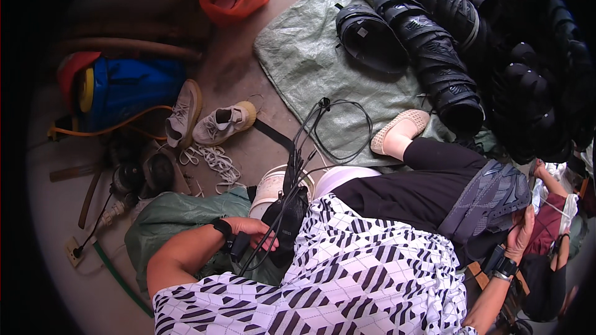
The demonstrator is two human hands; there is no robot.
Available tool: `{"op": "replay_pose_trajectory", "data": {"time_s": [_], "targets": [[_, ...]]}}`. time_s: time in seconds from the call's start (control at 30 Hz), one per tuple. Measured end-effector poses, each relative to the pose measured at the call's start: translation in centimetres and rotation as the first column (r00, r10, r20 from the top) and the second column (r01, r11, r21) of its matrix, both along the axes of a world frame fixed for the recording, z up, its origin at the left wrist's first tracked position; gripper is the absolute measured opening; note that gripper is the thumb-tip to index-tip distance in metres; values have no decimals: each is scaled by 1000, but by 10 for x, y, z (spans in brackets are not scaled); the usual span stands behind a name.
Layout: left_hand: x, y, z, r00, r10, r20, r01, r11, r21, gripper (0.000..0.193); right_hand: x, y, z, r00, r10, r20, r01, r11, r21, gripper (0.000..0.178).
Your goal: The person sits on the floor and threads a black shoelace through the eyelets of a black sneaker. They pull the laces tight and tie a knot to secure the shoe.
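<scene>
Nearest is the wearer's patterned black-and-white top (366, 273). The left hand (253, 233), with a black wristband (221, 228), has its fingers loosely bent beside the black cables (289, 195) and black pouch (285, 220); whether it grips any of them, I cannot tell. The right hand (521, 234), with a wristwatch (506, 265), stands with fingers extended and close together along the outer edge of the dark grey shoe upper (487, 198), which lies over the wearer's right knee; whether the thumb pinches it cannot be made out.

Just beyond the left hand stands a white bucket (268, 189), with a green sack (164, 220) to the left. Past the right hand, at the rim, part of another person (546, 229) shows.

Farther out, a beige woven slip-on (413, 125) is on the wearer's foot, at the edge of a green woven sheet (295, 43). Pale sneakers (223, 124) sit left of it on the floor, near a blue container (136, 90). Nested stacks of black shoe uppers (428, 49) lie across the sheet's right side, and a red plastic bag (248, 0) rests at the far edge.
</scene>
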State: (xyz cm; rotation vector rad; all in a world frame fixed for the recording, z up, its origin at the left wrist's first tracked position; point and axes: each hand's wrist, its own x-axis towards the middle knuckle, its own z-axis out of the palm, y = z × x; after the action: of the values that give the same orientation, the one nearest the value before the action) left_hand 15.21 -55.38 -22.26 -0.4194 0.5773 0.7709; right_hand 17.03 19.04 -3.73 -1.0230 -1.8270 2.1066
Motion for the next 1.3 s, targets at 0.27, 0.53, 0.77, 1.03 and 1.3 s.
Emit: {"op": "replay_pose_trajectory", "data": {"time_s": [0.27, 0.53, 0.77, 1.03, 1.3], "targets": [[-2, 2, 3, 1000, 9, 0, -9, 1000, -4, 41, -3, -5, 3, 999, 39, -15, -39, 999, -18, 28], [-90, 4, 21, 887, -251, -387, 184, 962, -203, 34, -5, -10, 3, 995, -7, -97, -9, 987, -158, 25], [-294, 128, 88, -518, -278, -809, -30, 951, -307, 24, 89, -3, 51, 956, -287, 55, 282, 955, 89, 23], [-286, 403, 222, -496, 527, -690, 581, 792, 188, 56, 243, -12, 126, 592, -773, 228, 353, 503, 789, 27], [-172, 544, 217, -295, 712, -637, 893, 443, 82, 90, 107, -110, 49, 960, -253, -118, 279, 886, 370, 16]]}}
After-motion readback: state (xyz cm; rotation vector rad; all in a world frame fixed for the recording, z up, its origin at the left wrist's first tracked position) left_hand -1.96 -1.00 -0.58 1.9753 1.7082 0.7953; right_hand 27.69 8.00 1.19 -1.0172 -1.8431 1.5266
